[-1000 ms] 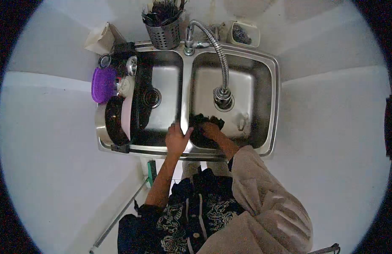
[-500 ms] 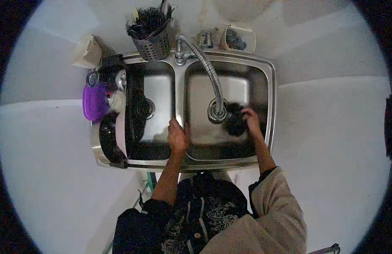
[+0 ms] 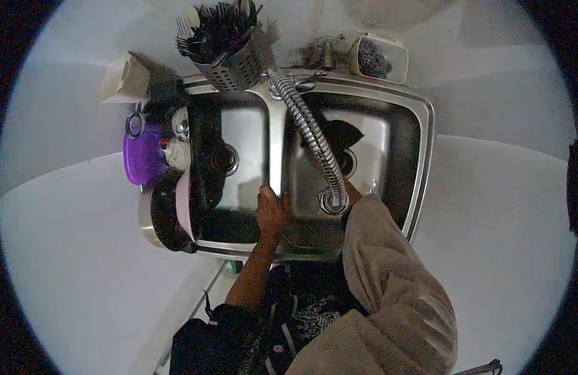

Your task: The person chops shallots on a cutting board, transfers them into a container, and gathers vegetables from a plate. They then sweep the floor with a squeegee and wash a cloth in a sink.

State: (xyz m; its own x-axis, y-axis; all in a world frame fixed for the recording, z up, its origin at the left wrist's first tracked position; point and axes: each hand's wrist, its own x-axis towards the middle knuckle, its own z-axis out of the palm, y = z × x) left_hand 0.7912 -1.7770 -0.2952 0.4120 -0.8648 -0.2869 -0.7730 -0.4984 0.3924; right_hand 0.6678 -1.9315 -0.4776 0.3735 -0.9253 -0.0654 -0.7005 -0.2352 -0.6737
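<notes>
My left hand [image 3: 272, 209] rests closed over the metal divider [image 3: 276, 147] between the two basins, around its front part. In the right basin, a dark cloth-like item [image 3: 344, 133] lies near the back, beside the drain [image 3: 348, 163]. My right arm reaches under the flexible faucet hose [image 3: 309, 128], and its hand is mostly hidden behind the hose and in shadow, near the dark item. Whether it grips that item is not visible. The spray head [image 3: 333, 201] hangs over the front of the right basin.
A perforated holder [image 3: 236, 69] full of cutlery stands behind the sink. To its right is a white container [image 3: 398, 61] with scrubbers. Left of the basins are a purple container [image 3: 143, 154], a pot [image 3: 149, 217] and a pink-edged item [image 3: 184, 203].
My right arm has moved left and farther in, under the hose. The dark item has shifted back and left. The view has shifted, and the spray head now hangs nearer the front edge.
</notes>
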